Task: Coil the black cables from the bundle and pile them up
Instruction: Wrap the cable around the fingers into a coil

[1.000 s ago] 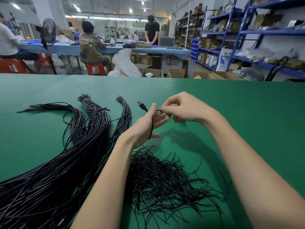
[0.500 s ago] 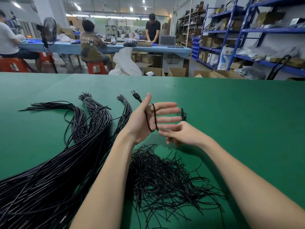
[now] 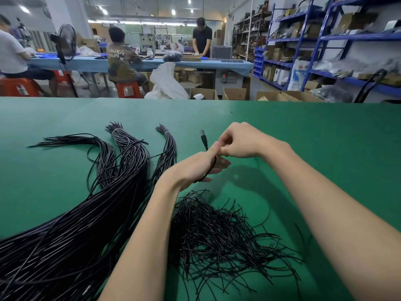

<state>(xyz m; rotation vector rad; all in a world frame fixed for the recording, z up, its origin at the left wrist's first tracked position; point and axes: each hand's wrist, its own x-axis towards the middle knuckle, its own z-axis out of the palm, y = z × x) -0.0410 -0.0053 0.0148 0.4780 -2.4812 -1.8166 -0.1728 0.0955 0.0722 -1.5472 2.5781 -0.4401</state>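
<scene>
Blue shelving (image 3: 325, 38) — fan (image 3: 65, 43) — orange stools (image 3: 129, 89)

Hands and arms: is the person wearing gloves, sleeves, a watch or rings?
No. The left hand and right hand are bare, with no gloves. Both forearms are bare as far as the picture shows, so no sleeves are visible. I see no watch, bracelet or ring, though some fingers are partly hidden. The nails that show look short and unpainted.

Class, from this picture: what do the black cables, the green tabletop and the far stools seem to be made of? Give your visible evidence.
Black cables: probably plastic-sheathed wire, since they are glossy and bend in smooth curves.
Green tabletop: a matte mat, perhaps rubber or felt; there is no glare.
Stools: likely moulded plastic, being uniformly red-orange and smooth.
</scene>
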